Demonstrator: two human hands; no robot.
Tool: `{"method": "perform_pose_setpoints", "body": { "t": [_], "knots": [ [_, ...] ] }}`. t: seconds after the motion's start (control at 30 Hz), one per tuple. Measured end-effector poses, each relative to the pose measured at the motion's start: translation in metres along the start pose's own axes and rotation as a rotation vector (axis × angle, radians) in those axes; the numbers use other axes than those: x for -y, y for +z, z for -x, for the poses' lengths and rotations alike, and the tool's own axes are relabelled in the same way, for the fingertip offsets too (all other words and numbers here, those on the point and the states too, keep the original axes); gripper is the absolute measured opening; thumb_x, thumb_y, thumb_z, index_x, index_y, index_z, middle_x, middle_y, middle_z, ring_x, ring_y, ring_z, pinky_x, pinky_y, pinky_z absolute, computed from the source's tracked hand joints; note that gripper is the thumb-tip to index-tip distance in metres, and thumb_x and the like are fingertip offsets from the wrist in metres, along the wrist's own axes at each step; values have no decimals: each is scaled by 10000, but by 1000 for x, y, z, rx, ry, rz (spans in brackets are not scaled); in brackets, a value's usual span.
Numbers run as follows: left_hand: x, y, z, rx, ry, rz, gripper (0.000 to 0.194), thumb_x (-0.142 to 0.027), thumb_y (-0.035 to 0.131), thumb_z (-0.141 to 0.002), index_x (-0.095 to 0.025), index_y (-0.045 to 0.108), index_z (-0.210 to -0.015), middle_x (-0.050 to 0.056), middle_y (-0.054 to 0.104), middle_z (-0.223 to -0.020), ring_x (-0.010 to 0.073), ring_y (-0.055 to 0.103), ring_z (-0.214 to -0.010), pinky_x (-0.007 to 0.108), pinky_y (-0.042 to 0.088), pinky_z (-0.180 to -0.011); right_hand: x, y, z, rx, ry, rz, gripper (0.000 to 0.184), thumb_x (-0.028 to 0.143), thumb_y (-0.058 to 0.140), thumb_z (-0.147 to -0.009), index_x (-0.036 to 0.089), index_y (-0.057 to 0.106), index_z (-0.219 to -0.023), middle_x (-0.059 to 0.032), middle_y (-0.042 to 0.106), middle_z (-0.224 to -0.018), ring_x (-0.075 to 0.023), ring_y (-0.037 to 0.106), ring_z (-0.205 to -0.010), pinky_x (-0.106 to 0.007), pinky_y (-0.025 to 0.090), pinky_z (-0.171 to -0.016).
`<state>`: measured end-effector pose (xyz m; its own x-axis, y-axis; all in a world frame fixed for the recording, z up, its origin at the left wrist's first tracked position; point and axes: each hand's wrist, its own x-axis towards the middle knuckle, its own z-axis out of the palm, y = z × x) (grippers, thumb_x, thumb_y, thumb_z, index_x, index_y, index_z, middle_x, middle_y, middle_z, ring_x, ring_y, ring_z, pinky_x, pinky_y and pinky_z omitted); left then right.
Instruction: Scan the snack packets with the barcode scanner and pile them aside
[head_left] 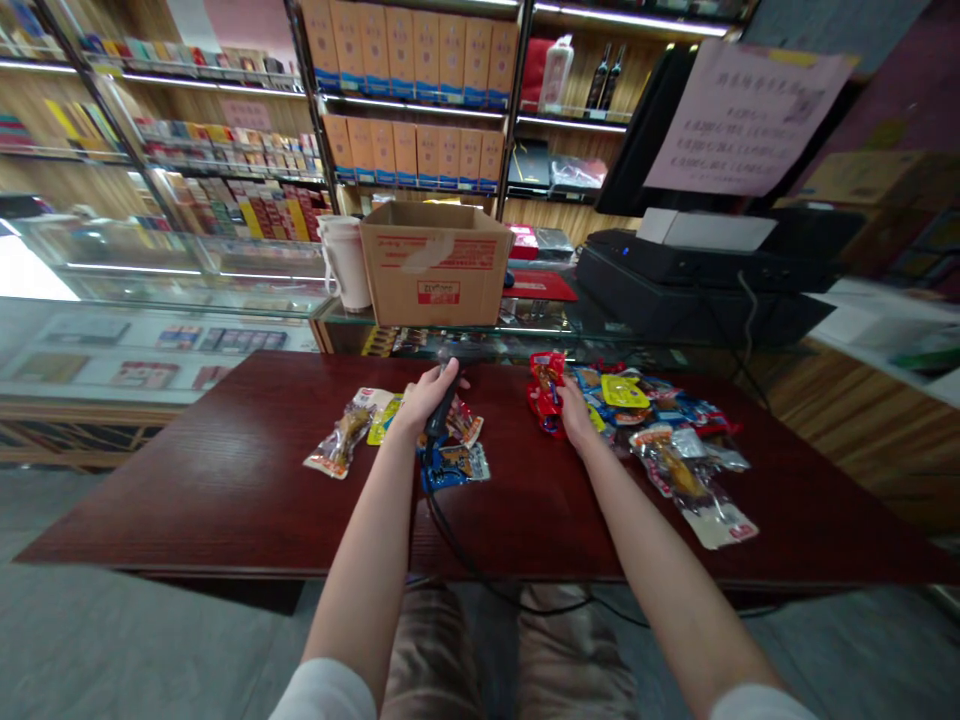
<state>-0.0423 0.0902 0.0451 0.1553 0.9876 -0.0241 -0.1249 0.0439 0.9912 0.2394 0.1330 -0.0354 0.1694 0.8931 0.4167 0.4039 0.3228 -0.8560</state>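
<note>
My left hand (429,400) is closed around a black corded handheld scanner (441,412), whose cable (450,535) runs down over the table's front edge. Below and beside it lie a blue snack packet (454,465), a yellow packet (382,418) and a clear vacuum pack of brown food (343,440). My right hand (576,415) grips shiny red snack packets (547,393), held upright; how many is unclear. Right of that hand spreads a pile of mixed packets with a yellow one (625,391) on top. Another clear vacuum pack (694,485) lies in front of the pile.
The dark red wooden table (225,480) borders a glass counter. On the counter stand an open cardboard box (439,270), white stacked cups (346,262) and a black register machine (697,270) with a monitor above. Stocked shelves (420,90) line the back wall.
</note>
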Motion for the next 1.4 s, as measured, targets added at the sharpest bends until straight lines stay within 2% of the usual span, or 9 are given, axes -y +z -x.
{"method": "perform_pose_setpoints", "body": {
  "t": [0.17, 0.37, 0.57, 0.77, 0.87, 1.03, 1.2, 1.3, 1.4],
  "knots": [
    [-2, 14, 5, 136, -69, 16, 578, -685, 583, -791, -129, 668, -922, 8, 556, -506, 96, 489, -402, 193, 379, -391, 12, -10, 11, 56, 232, -395, 376, 325, 424, -723, 212, 539, -1064, -37, 706, -753, -258, 702, -703, -434, 557, -682],
    [2, 27, 7, 276, -80, 77, 653, -723, 567, -774, -109, 657, -977, -16, 512, -470, 89, 467, -382, 185, 356, -383, 24, -4, 12, -30, 278, -290, 280, 315, 476, -692, 212, 594, -925, -27, 702, -783, -252, 680, -764, -413, 558, -733],
    [8, 42, 8, 297, -53, 81, 621, -743, 529, -783, -131, 614, -845, -24, 483, -442, 90, 442, -339, 198, 348, -356, 33, -5, 17, 66, 178, -201, 186, 303, 500, -690, 234, 581, -842, -2, 659, -716, -236, 633, -720, -388, 557, -702],
    [13, 46, 6, 234, -44, 51, 608, -751, 554, -758, -147, 597, -818, -23, 498, -441, 90, 442, -333, 196, 348, -353, 25, 0, 16, 64, 143, -146, 237, 279, 467, -725, 219, 577, -927, -28, 695, -830, -238, 660, -790, -417, 552, -781],
    [8, 37, 5, 170, -77, 4, 595, -734, 544, -780, -144, 617, -824, -9, 517, -445, 92, 455, -344, 193, 354, -360, 26, -2, 15, 45, 26, 28, 293, 295, 450, -792, 196, 584, -1032, -76, 696, -973, -246, 652, -925, -424, 522, -860],
    [1, 12, -2, -106, -101, -71, 490, -646, 626, -782, -157, 609, -758, 12, 560, -478, 103, 486, -370, 202, 372, -367, 40, -15, 20, -74, -259, 455, 358, 278, 461, -868, 163, 586, -1183, -151, 623, -1167, -276, 557, -1102, -449, 429, -984],
    [7, -12, -12, -311, -105, -36, 468, -603, 652, -787, -146, 572, -726, 16, 576, -523, 91, 481, -374, 213, 389, -381, 35, -25, 23, -184, -183, 820, 330, 243, 532, -824, 150, 643, -1121, -188, 547, -1254, -350, 461, -1178, -556, 332, -1018],
    [12, -18, -17, -334, -154, 24, 446, -567, 619, -835, -134, 580, -732, 25, 585, -543, 86, 483, -386, 218, 404, -396, 29, -25, 22, -206, -180, 853, 355, 268, 545, -818, 135, 634, -1134, -199, 528, -1298, -362, 426, -1229, -595, 264, -1059],
    [19, -15, -23, -281, -183, 56, 491, -593, 545, -873, -133, 589, -707, 14, 540, -480, 87, 469, -376, 214, 403, -402, 35, -15, 23, -137, -269, 758, 401, 306, 530, -848, 140, 598, -1207, -180, 566, -1260, -334, 461, -1214, -544, 293, -1065]
  ]
}}
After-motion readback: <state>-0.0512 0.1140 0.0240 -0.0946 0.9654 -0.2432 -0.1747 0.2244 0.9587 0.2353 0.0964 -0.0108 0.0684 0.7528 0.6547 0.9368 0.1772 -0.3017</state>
